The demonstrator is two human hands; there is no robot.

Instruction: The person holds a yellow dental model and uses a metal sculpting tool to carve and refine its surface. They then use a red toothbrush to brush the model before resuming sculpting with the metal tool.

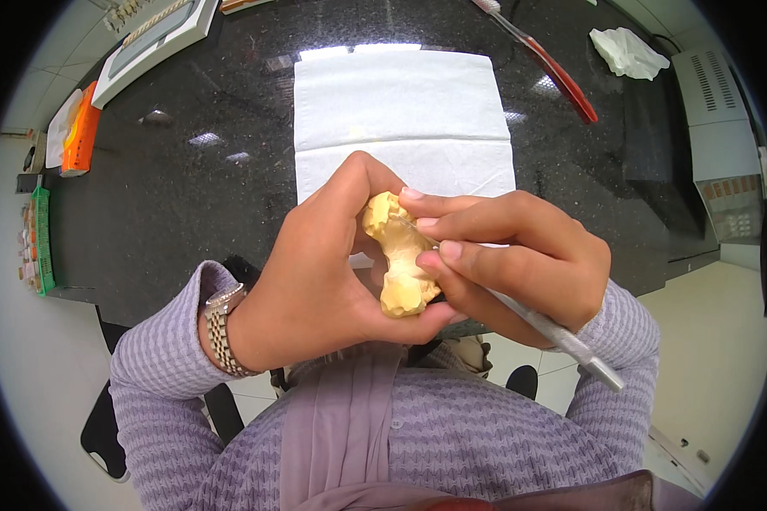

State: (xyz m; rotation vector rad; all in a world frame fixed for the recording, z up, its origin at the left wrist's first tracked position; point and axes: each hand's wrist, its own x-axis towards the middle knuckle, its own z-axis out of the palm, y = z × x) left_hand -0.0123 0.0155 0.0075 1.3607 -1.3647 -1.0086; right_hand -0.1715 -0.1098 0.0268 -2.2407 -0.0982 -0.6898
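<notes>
Near the middle of the view, a pale yellow plaster dental cast (403, 251) is held up over the front edge of the dark counter. My left hand (315, 255) curls around it, fingers at its upper end and thumb along its lower end. My right hand (520, 255) pinches a slim metal carving tool (562, 336) like a pen. Its knurled handle slants down to the right, and its thin tip meets the cast's upper part. Some of my right fingertips rest against the cast. Beneath and beyond my hands lies a white paper towel (400, 98), spread on the counter.
A red-handled brush (562, 81) lies at the far right, near a crumpled white plastic bag (629, 53). A grey box-like appliance (716, 111) stands right. On the left are an orange tissue box (81, 132), a green basket (41, 243) and a white tray-like box (153, 51).
</notes>
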